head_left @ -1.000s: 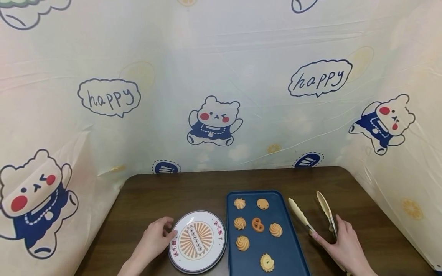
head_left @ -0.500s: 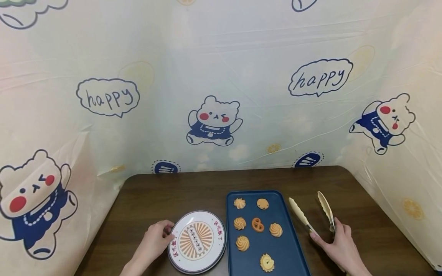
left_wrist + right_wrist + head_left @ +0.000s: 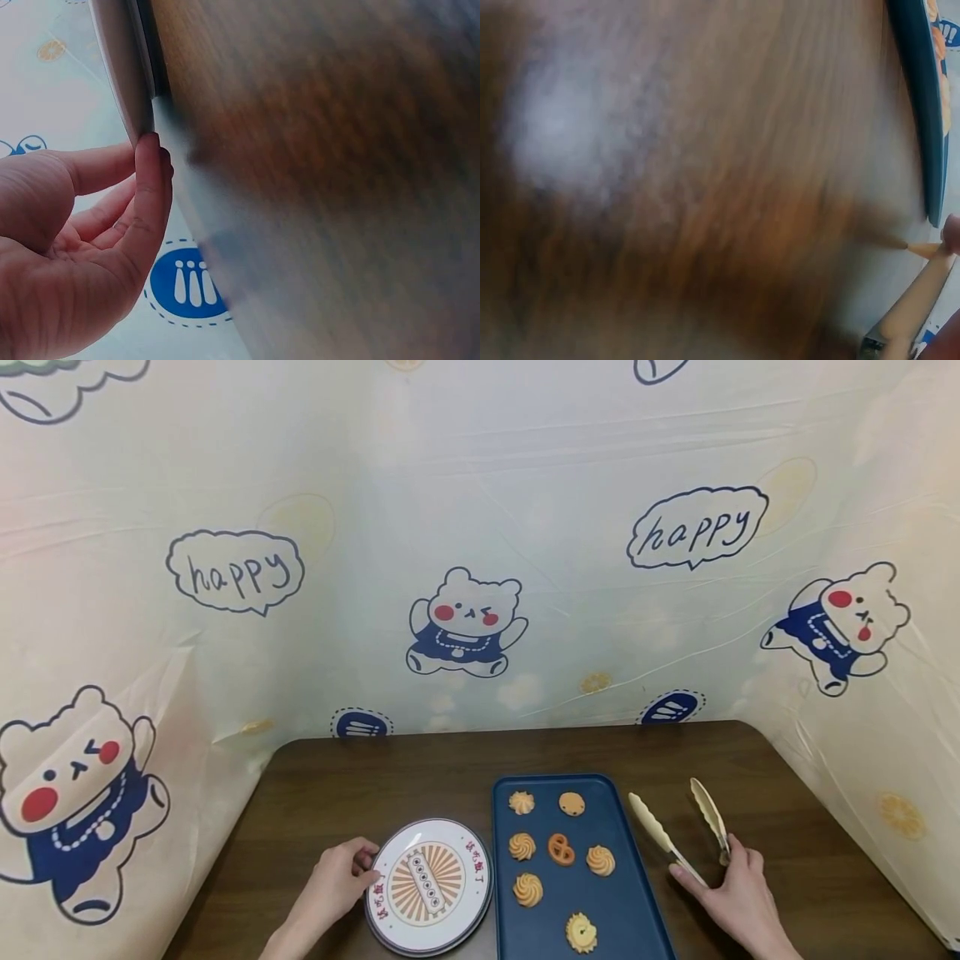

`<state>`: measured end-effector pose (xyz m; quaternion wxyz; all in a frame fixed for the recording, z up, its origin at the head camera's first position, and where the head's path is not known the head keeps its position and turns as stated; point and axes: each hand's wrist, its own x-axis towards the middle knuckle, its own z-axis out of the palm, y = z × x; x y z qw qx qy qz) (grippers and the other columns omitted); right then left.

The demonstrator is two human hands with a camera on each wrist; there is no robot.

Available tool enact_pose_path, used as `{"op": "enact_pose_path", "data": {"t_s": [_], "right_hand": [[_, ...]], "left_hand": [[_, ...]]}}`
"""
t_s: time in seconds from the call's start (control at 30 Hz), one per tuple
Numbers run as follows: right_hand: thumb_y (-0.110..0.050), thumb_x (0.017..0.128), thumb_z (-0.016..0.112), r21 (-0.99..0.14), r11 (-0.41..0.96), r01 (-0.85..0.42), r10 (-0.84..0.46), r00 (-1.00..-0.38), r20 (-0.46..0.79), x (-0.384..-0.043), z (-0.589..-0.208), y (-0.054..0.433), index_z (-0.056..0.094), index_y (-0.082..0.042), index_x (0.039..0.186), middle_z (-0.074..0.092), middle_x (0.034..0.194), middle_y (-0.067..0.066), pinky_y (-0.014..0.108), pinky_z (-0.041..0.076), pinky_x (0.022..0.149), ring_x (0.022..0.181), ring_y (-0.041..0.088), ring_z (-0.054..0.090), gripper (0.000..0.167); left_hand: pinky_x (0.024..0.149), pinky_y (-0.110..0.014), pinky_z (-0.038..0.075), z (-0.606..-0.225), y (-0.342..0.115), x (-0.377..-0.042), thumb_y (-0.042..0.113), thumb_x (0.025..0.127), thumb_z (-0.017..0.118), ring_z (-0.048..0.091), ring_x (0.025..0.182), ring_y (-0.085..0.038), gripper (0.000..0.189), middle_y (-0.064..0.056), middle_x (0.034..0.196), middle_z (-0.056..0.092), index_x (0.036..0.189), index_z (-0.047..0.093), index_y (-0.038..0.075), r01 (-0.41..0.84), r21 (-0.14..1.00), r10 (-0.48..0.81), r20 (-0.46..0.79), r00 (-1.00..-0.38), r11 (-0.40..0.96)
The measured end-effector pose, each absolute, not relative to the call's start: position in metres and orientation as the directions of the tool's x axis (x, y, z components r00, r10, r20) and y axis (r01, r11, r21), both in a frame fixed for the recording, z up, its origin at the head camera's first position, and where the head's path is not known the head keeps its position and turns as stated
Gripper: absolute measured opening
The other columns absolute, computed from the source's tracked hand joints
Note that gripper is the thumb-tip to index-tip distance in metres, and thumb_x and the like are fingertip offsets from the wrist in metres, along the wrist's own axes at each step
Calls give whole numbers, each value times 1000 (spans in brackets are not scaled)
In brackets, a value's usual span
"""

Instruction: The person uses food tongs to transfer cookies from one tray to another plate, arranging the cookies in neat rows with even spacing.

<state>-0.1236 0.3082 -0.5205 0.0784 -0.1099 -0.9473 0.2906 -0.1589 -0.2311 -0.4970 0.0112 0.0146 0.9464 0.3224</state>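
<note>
My left hand (image 3: 333,877) is at the left edge of a white plate (image 3: 425,885) with a printed sunburst and red characters, stacked on at least one other plate. In the left wrist view, thumb and fingers (image 3: 150,172) pinch the plate's rim. At the right, my right hand (image 3: 742,897) holds a pair of tongs (image 3: 655,827), thumb on one arm and fingers on the other. The tongs' cream ends are spread apart, pointing away from me with nothing between them. Only part of the tongs (image 3: 915,304) shows in the right wrist view.
A dark blue tray (image 3: 540,927) lies between plates and tongs. On it are several swirl cookies (image 3: 528,890), a pretzel (image 3: 561,850), a round cookie (image 3: 572,804) and a yellow fluted one (image 3: 581,933). A printed curtain hangs behind the wooden table (image 3: 420,777).
My left thumb has shifted slightly down along the plate's rim. The right hand has moved a little left and toward me on the tongs. Plates and cookies stay in place.
</note>
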Motion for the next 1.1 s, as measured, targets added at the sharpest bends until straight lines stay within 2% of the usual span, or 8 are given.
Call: {"op": "enact_pose_path", "data": {"t_s": [0.3, 0.63, 0.9, 1.1], "right_hand": [[-64, 85, 67, -519, 839, 166, 222, -974, 46, -128, -514, 321, 26, 20, 142, 35, 132, 41, 72, 40, 86, 113, 64, 44, 109], [-60, 82, 73, -434, 901, -21, 97, -964, 248, -138, -492, 326, 50, 13, 131, 55, 122, 37, 68, 45, 79, 104, 58, 56, 92], [-69, 79, 70, -346, 931, -114, -32, -972, 234, -156, -469, 316, 53, 5, 131, 59, 121, 28, 62, 51, 74, 94, 46, 64, 92], [-67, 80, 70, -347, 917, -198, -123, -966, 227, -167, -462, 309, 57, 2, 130, 64, 118, 21, 59, 53, 76, 95, 39, 66, 86]], "left_hand": [[63, -31, 51, -497, -230, -159, -3, 80, 78, 57, 72, -14, 24, -1, 81, 60, 102, 68, -2, 11, 619, 40, -34, -999, 786], [61, -30, 51, -497, -231, -158, -3, 80, 78, 58, 72, -15, 25, -2, 82, 60, 102, 67, -2, 6, 626, 40, -40, -998, 780], [62, -30, 50, -498, -232, -158, -3, 80, 78, 57, 72, -14, 24, -2, 81, 60, 102, 67, -1, 6, 621, 29, -27, -999, 784], [62, -31, 50, -498, -232, -158, -3, 80, 78, 57, 72, -14, 24, -2, 81, 60, 101, 68, -1, 10, 624, 28, -20, -999, 782]]}}
